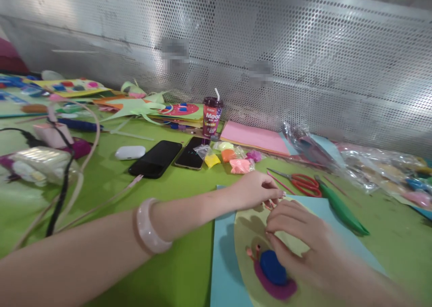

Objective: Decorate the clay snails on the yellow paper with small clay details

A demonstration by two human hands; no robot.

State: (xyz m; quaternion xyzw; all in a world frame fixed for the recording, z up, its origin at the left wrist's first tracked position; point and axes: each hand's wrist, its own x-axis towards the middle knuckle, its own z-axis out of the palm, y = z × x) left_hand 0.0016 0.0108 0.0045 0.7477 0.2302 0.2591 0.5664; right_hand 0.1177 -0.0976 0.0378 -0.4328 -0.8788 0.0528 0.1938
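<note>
My left hand (254, 189) reaches across the green table, a pale pink bangle (148, 226) on its forearm. Its fingers are pinched together at the top edge of a yellow-green paper disc (246, 235) lying on a light blue sheet (222, 257). My right hand (297, 235) rests on the disc, fingers curled, meeting the left fingertips around something tiny I cannot make out. A clay snail (273, 273) with a blue shell and purple body is stuck on the disc below my right hand.
Red-handled scissors (302, 183) and a green tool (340, 208) lie right of the hands. Small bags of coloured clay (232, 158), two phones (157, 158), a white earbud case (130, 152), a drink cup (212, 116), pink paper (254, 136) and cables (64, 185) lie behind. Perforated metal wall at back.
</note>
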